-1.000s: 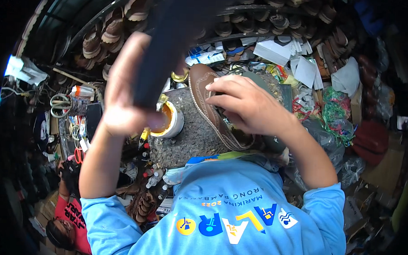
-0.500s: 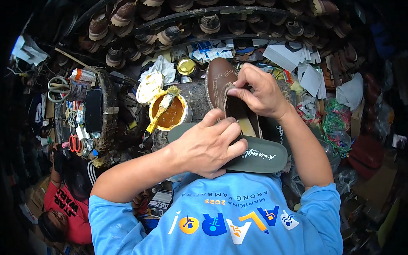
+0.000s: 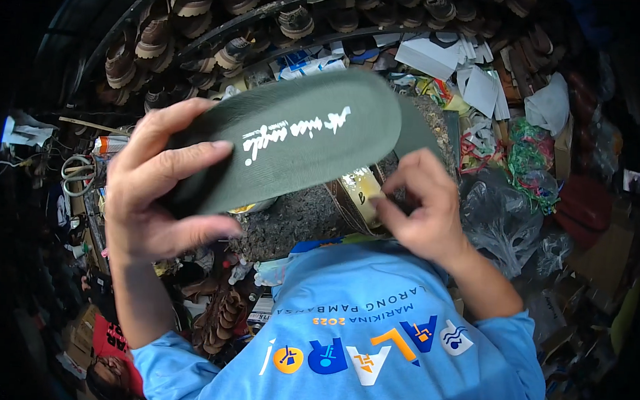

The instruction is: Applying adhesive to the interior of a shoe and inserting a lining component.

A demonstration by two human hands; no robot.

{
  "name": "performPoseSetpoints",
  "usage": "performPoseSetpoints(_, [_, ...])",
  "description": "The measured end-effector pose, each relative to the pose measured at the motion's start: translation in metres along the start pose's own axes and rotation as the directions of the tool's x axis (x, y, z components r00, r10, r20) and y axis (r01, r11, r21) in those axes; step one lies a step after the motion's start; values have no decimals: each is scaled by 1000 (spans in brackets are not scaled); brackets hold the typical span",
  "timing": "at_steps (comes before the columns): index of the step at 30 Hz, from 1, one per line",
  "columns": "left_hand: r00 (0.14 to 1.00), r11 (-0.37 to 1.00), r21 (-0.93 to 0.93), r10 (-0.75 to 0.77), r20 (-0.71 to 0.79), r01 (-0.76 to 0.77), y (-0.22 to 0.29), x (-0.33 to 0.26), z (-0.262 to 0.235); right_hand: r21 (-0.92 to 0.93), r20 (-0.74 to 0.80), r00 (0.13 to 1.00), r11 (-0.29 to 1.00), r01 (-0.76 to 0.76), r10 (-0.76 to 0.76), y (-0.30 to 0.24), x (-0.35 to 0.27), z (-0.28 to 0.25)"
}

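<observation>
My left hand point(image 3: 162, 177) grips a dark green insole point(image 3: 294, 139) with white script, raised and tilted above the bench. The fingers are on its heel end and the thumb is below. Beneath the insole, a brown leather shoe point(image 3: 346, 208) is mostly hidden; its heel end and pale inside show. My right hand point(image 3: 429, 207) is beside the shoe opening, slightly blurred, with thumb and fingers bent and apart and nothing seen between them. Another dark green piece point(image 3: 421, 129), apparently a second insole, shows behind the raised one.
Racks of brown shoes point(image 3: 294, 21) line the back. White papers point(image 3: 431, 54) and a tangle of green and red strips point(image 3: 529, 165) lie to the right, above clear plastic bags point(image 3: 502, 220). A person in red point(image 3: 114, 348) is at lower left. The dark, rough bench surface point(image 3: 277, 223) runs below the insole.
My left hand has lifted the insole from in front of my chest, up and forward over the shoe. My right hand has let go of the shoe's upper edge and come nearer to me.
</observation>
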State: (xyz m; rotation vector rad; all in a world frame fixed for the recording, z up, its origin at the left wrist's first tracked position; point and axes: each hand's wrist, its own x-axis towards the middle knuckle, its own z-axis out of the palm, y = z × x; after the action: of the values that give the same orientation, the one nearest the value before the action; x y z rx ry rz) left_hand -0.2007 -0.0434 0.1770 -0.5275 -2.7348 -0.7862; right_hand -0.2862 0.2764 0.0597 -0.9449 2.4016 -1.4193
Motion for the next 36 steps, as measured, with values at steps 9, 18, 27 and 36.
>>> performPoseSetpoints(9, [748,824,184,364,555,-537,15,93,27,-1,-8,980,980,-197,197,-9,-33,22])
performPoseSetpoints(18, [653,774,-13,543,528,-633,8,106,87,27,-39,986,986,-162,163,-3,-35,25])
performPoseSetpoints(27, [713,827,-196,555,428,-526,-22,84,110,-6,-22,990,990,-139,139,1,-36,24])
performPoseSetpoints(36, [721,819,-253,573,391,-514,-33,80,123,-26,1,988,988,-153,153,1,-36,24])
